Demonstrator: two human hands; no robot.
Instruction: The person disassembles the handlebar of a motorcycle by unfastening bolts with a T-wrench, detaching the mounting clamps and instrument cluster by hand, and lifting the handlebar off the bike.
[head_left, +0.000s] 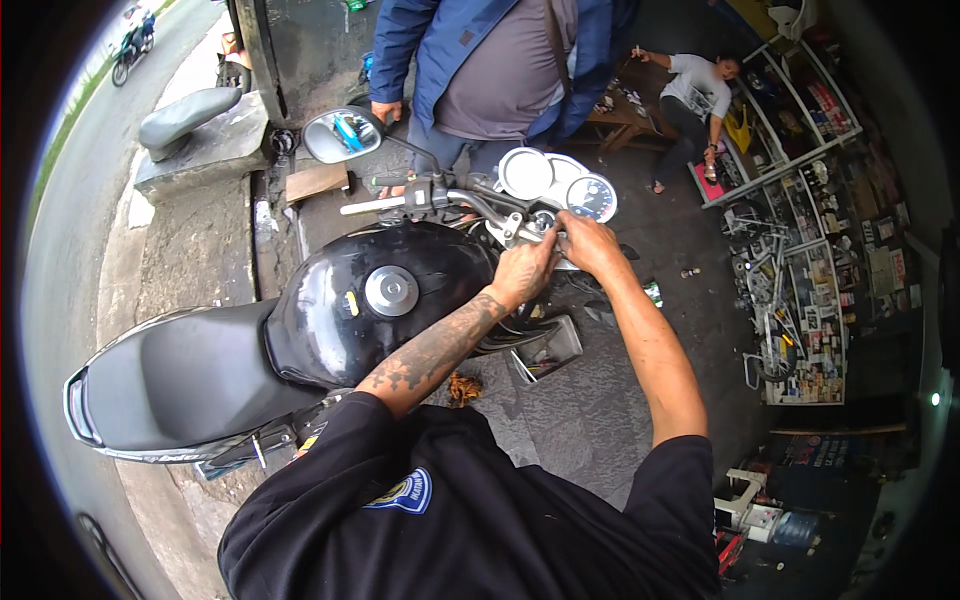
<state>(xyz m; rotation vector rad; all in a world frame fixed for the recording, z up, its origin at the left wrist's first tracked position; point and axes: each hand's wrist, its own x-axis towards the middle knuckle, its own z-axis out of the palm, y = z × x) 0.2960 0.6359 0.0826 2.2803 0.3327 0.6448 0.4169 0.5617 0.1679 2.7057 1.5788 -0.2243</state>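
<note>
Both my hands meet at the middle of a black motorcycle's handlebar (pixel 480 207), just behind its round gauges (pixel 592 197). My left hand (pixel 526 272) is closed by the silver handlebar clamp (pixel 513 226), its fingertips pressed together. Close against it, my right hand (pixel 592 244) is also closed, thumb and fingers pinched at the same spot. Whatever lies between the fingers is hidden by the hands. The glossy black fuel tank (pixel 340 300) with its round silver cap (pixel 391 291) sits left of my left forearm.
A person in a blue jacket (pixel 425 60) stands across the motorcycle, near its mirror (pixel 342 135). Another person (pixel 697 88) sits at the back right. Shelves of parts (pixel 810 300) line the right side. An open tray (pixel 548 350) is below my hands. A loose seat (pixel 188 122) rests on a concrete block.
</note>
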